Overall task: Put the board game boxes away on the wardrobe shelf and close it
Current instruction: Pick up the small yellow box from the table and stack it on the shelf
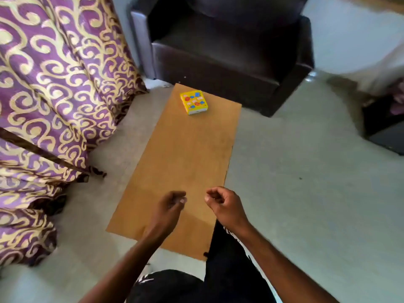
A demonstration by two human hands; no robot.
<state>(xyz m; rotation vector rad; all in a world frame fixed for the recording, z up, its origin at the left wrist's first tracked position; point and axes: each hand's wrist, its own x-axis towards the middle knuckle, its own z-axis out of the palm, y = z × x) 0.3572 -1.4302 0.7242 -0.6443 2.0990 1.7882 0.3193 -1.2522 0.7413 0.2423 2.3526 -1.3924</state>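
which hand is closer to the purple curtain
Left. The left hand hovers over the table, toward the purple curtain; the right hand is farther, at the table's right edge.

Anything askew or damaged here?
Nothing spilled or damaged. The yellow game box lies flat at the far end of the table, slightly turned against its edges. Left hand and right hand hold nothing.

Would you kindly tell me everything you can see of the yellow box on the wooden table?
The yellow box is small, squarish and flat, seemingly cardboard, its top printed with red, blue and white shapes, its near side paler. It looks closed and lies flat, slightly askew, near the far end of the wooden table. Only the tabletop touches it.
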